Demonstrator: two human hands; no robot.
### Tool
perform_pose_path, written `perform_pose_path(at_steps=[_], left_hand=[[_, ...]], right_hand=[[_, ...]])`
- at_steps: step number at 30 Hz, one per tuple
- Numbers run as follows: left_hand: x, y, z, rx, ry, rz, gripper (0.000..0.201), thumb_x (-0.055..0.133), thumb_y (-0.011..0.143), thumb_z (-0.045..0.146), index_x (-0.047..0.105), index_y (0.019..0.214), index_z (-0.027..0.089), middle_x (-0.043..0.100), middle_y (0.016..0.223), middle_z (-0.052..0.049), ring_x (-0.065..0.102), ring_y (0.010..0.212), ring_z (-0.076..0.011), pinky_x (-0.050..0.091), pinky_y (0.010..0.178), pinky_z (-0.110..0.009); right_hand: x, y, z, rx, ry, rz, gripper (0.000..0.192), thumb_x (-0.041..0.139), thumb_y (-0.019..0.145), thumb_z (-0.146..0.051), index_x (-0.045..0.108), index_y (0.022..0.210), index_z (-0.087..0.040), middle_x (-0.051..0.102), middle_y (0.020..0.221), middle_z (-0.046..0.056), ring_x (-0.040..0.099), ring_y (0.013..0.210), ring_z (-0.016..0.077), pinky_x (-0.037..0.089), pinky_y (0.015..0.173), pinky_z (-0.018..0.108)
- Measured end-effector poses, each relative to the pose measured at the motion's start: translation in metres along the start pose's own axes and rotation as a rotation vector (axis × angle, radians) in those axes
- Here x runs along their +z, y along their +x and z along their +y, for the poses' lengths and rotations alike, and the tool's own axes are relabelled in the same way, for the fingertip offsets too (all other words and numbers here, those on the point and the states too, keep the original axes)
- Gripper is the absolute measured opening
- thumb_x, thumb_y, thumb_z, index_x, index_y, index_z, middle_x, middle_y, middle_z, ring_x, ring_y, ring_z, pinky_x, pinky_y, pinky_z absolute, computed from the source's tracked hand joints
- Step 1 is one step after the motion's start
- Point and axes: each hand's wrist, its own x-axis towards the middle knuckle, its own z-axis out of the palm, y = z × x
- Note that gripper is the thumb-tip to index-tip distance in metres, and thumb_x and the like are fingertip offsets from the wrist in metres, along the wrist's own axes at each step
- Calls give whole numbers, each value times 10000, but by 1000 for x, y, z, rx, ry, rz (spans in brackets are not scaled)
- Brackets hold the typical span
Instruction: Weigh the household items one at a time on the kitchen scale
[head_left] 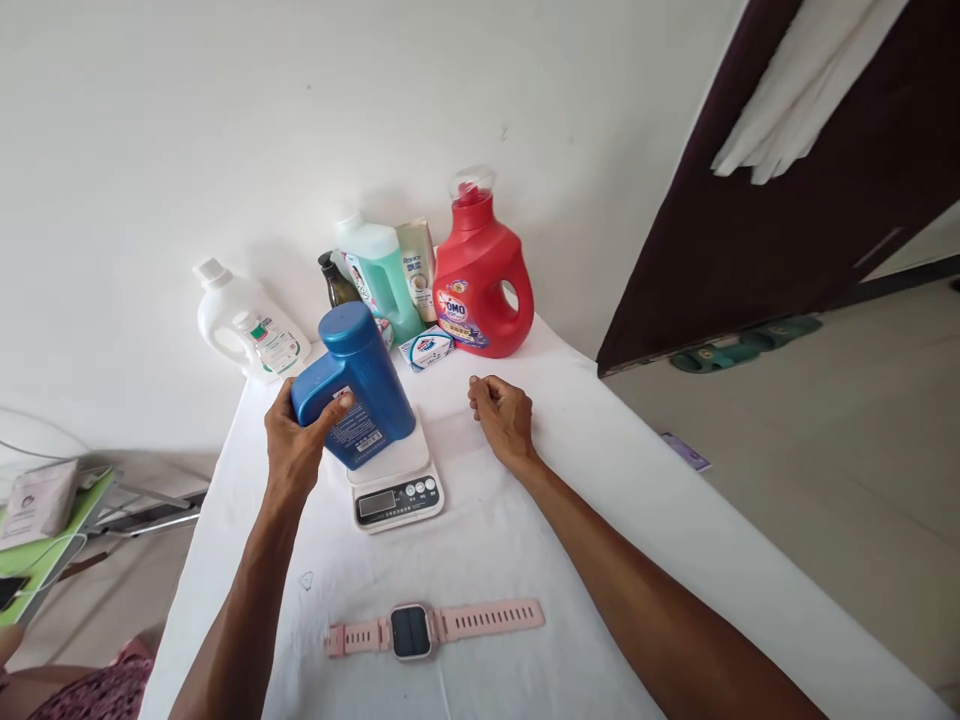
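Observation:
My left hand [292,440] grips the handle side of a blue plastic bottle [371,385], its thumb across the label. The bottle leans over the white kitchen scale [399,495]; whether its base touches the platform I cannot tell. Buttons and a dark display face me on the scale. To the right of the scale, my right hand [504,415] is closed in a loose fist near the tabletop, with nothing showing in it. A red OMO detergent bottle [487,270] and a small white-and-blue box [427,348] stand just beyond that hand.
Along the wall stand a white jug [244,315], a green bottle [397,285], a dark pump bottle [339,285] and a cream tube [418,265]. A pink-strapped smartwatch [411,632] lies on the white-covered table [600,440]. Part of a person [82,690] shows at lower left.

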Motion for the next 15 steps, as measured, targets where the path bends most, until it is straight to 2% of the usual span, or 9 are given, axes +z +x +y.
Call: perform_pose_path(at_steps=[3, 5, 10, 12, 15], left_hand=[[11, 4, 4, 2, -87, 25, 527, 980, 632, 428, 727, 1021, 179, 728, 905, -13, 668, 804, -184, 547, 763, -295], [25, 9, 12, 18, -160, 3, 508, 968, 647, 427, 726, 1020, 181, 725, 919, -11, 673, 827, -182, 552, 780, -294], [80, 28, 26, 106, -223, -111, 514, 972, 631, 447, 705, 989, 192, 696, 872, 7, 648, 776, -153, 541, 750, -277], [103, 35, 23, 95, -228, -165, 524, 966, 632, 466, 690, 988, 198, 687, 868, 7, 642, 762, -154, 540, 733, -283], [129, 40, 10, 48, -223, -218, 518, 958, 633, 477, 668, 966, 208, 670, 873, 5, 634, 765, -161, 544, 723, -293]], right_hand=[[0, 2, -1, 33, 99, 61, 427, 537, 918, -563, 530, 633, -245, 662, 674, 31, 562, 581, 168, 459, 587, 305], [0, 4, -1, 43, 153, 120, 459, 542, 920, -601, 535, 631, -244, 657, 668, 27, 551, 566, 164, 458, 577, 303], [-4, 9, 4, 26, 196, 274, 541, 402, 991, -673, 561, 698, -246, 606, 658, 9, 532, 556, 163, 492, 641, 331], [-5, 13, 8, -13, 179, 378, 542, 340, 1014, -689, 564, 793, -248, 630, 758, 29, 572, 647, 183, 522, 724, 360], [-5, 17, 14, -79, 167, 530, 520, 339, 1016, -734, 533, 975, -253, 656, 1015, 94, 622, 889, 233, 541, 838, 419]])
